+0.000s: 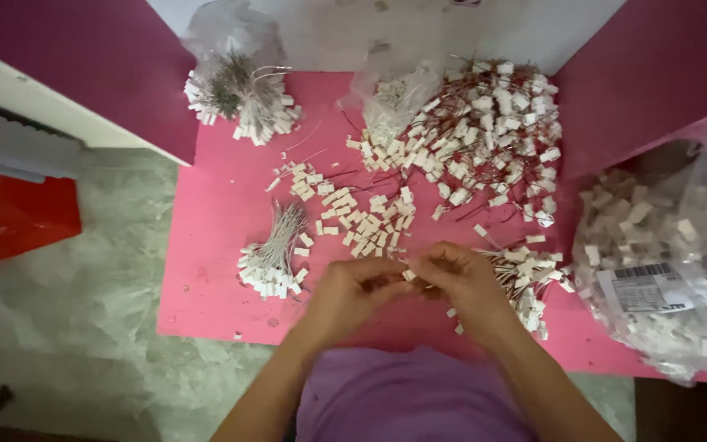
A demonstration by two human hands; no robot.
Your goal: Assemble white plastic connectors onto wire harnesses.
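My left hand (347, 292) and my right hand (461, 282) meet over the near middle of a pink table (214, 213). Their fingertips pinch a small white connector (409, 275) together; thin wires seem to run from it under my right hand. Just beyond the hands lies a scatter of loose white connectors (362, 223). A bundle of pale wires with white connectors (272, 260) lies to the left of my left hand. Red-wired connectors (529, 282) lie right of my right hand.
A large heap of red-wired white connectors (488, 135) fills the far right of the table. A bundle in a clear bag (239, 86) sits far left. A clear bag of white connectors (668, 262) lies at the right. A red sheet (22, 217) lies on the floor.
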